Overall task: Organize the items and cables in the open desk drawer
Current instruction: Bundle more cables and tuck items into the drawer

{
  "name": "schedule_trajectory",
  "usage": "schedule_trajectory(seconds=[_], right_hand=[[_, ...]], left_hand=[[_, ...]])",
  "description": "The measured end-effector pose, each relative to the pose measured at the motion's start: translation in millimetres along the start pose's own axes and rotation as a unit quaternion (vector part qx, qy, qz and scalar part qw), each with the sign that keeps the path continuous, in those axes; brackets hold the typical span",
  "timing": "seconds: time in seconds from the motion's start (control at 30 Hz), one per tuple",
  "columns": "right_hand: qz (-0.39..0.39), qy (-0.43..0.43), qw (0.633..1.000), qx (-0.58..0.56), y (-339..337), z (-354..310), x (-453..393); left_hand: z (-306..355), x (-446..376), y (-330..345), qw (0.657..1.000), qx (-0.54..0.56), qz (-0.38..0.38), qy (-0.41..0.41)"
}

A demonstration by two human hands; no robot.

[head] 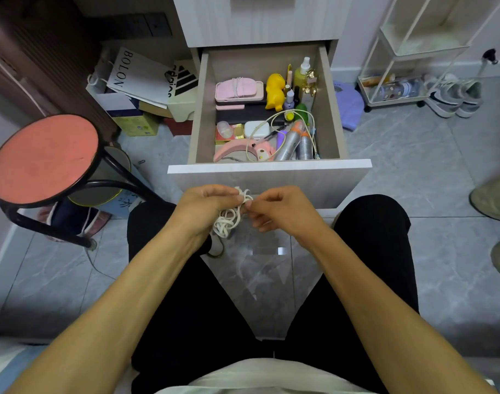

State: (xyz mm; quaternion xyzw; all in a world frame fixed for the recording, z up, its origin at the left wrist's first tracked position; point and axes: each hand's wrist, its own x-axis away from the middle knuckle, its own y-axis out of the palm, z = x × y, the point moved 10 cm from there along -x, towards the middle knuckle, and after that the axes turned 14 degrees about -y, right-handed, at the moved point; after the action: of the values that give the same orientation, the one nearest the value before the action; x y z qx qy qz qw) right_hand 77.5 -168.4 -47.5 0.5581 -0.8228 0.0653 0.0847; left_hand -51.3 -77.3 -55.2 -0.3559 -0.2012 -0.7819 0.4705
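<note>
Both forearms reach forward over the lap, and the hands meet just below the drawer (268, 167) front. Left hand (206, 207) curls round a bundle of white cable (229, 220), whose loops hang down from under its fingers; right hand (280, 210) pinches a strand of the same cable at the top of the bundle, fingertips nearly touching those of the left. So the cable sits between the two hands, outside the drawer and in front of it, with its tangle hanging roughly up and down and the left hand carrying most of it. My guess is that it is being wound or untangled before it goes back in. Ahead of and above the hands the drawer stands open, its contents crowded to the right half: a second, yellowish cable (283, 120) lies in a loose loop over two silver cans (295, 145), with a yellow duck (274, 91) and a pink case (239, 89) farther back. Its left strip looks bare, which seems the likeliest place for the bundle; that is a straight reach forward, slightly nearer for the left hand. A red stool (44, 157) stands off to the left.
</note>
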Motion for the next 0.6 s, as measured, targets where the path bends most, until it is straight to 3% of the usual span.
schedule_trajectory(seconds=[0.13,0.2,0.3,0.4,0.53,0.6], right_hand=[[0.004,0.035,0.999,-0.038,2.7,-1.1,-3.4],[0.023,0.022,0.999,-0.023,-2.1,-4.4,-6.2],[0.033,-0.002,0.999,0.009,-5.3,-7.5,-10.3],[0.034,-0.001,0.999,0.03,-6.0,-2.0,-9.8],[0.027,-0.004,0.994,0.104,-6.9,-1.2,-12.6],[0.025,-0.011,0.989,0.148,-10.3,-0.1,-15.1]], left_hand=[[17.4,8.3,5.5,0.996,-0.076,-0.023,0.048],[26.4,14.3,9.9,0.982,-0.164,-0.016,0.089],[47.4,26.4,17.0,0.917,-0.336,0.04,0.209],[49.7,33.7,32.3,0.84,-0.442,0.089,0.303],[42.5,34.4,53.5,0.749,-0.555,0.158,0.325],[45.3,36.2,56.8,0.741,-0.557,0.183,0.327]])
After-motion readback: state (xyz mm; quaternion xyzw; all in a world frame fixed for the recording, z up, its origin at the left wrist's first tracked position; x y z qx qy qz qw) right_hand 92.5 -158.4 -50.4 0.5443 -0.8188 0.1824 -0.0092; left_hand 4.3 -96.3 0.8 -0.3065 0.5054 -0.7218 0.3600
